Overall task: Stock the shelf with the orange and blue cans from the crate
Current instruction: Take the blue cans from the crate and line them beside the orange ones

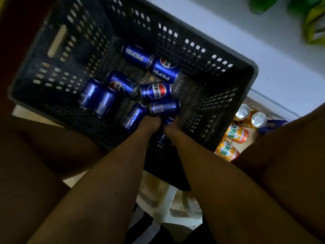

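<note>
Both hands (pixel 161 125) reach into the crate (pixel 219 95) (grip on cans unclear).

My arms (pixel 109 182) are bare. No sleeves show on them. My knees (pixel 44 150) are bare too. I have no rings or watch. My hands (pixel 151 123) have no gloves.

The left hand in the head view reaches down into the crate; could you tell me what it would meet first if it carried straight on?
Probably the blue can lying just beyond the left hand; its fingers are hidden and depth is unclear, so they may already touch it.
</note>
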{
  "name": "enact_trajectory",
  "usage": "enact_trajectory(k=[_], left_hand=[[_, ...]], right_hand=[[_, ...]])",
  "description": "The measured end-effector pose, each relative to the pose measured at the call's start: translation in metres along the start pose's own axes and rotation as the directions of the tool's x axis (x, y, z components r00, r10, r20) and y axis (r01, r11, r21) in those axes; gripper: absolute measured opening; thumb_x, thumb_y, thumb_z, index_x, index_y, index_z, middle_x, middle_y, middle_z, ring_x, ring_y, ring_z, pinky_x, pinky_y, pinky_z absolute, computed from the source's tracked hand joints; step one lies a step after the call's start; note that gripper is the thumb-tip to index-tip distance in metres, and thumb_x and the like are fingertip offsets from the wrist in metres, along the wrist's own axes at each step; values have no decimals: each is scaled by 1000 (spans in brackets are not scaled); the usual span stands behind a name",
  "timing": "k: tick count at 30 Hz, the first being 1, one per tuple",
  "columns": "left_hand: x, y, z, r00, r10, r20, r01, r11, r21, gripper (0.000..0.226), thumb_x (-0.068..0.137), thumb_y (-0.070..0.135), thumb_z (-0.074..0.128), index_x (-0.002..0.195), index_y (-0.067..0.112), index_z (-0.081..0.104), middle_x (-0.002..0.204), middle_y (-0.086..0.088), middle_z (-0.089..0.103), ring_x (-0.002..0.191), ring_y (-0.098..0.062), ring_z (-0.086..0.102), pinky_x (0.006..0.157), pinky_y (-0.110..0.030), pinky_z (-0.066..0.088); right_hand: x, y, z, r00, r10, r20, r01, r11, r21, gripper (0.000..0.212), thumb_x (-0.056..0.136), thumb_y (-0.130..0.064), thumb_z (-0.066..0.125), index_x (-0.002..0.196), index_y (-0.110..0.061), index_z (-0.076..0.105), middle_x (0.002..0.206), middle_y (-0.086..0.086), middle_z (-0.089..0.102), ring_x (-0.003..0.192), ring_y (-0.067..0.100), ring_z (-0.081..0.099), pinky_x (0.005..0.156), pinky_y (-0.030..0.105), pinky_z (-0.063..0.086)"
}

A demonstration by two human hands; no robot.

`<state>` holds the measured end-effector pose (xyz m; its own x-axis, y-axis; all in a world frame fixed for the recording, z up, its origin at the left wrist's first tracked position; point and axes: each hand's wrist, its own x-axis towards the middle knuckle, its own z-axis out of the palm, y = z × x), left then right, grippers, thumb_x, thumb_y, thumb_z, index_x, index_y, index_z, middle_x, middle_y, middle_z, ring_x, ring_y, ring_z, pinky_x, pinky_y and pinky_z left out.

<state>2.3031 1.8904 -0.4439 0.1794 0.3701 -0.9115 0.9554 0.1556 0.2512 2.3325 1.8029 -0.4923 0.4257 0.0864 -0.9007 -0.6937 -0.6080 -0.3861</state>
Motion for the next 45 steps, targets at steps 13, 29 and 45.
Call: enact_trajectory(k=[13, 29, 45], left_hand=[[33, -22, -8, 1000, 10, 27, -8, 997, -77, 72, 61, 45, 60, 122, 6, 65, 120, -15, 66, 107, -33, 64, 98, -43, 51], [-123, 69, -75, 870, 459, -181, -469, 883, -16, 26, 93, 29, 50, 90, 9, 66, 104, -20, 67, 92, -32, 62, 83, -37, 47], [-370, 264, -63, 40, 979, -202, -905, 121, 407, 28, 96, 41, 47, 116, 26, 60, 107, 5, 68, 95, -18, 63, 85, -39, 53]], right_hand=[[-28, -17, -30, 996, -37, 76, 42, 997, -61, 74, 81, -9, 77, 138, -9, 29, 129, 9, 53, 116, 28, 57, 96, 41, 51], [-175, -100, -108, 873, -331, 358, 147, 879, 454, 25, 92, -19, 59, 114, -8, 62, 107, 14, 71, 98, 29, 67, 94, 52, 52], [-379, -225, -266, 630, -775, -48, 674, 515, 530, 62, 68, -40, 80, 117, -7, 61, 81, 8, 72, 66, 20, 69, 62, 34, 59]])
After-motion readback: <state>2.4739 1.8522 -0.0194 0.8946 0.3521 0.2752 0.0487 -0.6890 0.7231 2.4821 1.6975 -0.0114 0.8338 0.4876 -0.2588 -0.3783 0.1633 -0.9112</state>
